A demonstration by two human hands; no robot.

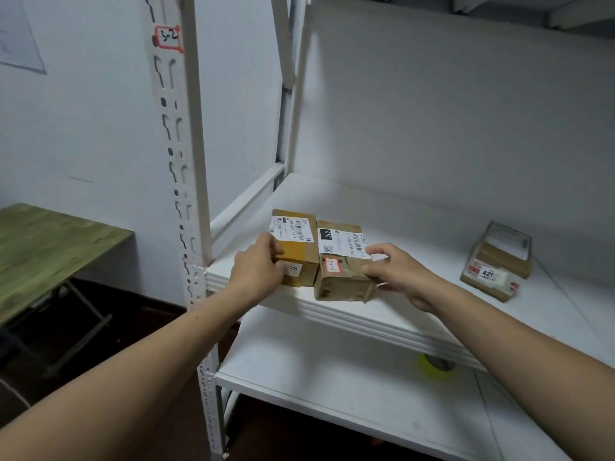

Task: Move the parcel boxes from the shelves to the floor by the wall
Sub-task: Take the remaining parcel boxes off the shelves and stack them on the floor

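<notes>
hands (pixel 258 274) gripping boxes (pixel 339 281), shelf (pixel 349 316) edge (perhaps overhanging)

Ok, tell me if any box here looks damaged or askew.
The middle box, gripped by the right hand, has a dented, crumpled front. The far box sits skewed to the shelf edge.

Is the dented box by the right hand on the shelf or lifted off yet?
On the shelf: the dented box sits flat at its front edge, no gap beneath, right hand gripping its side.
</notes>
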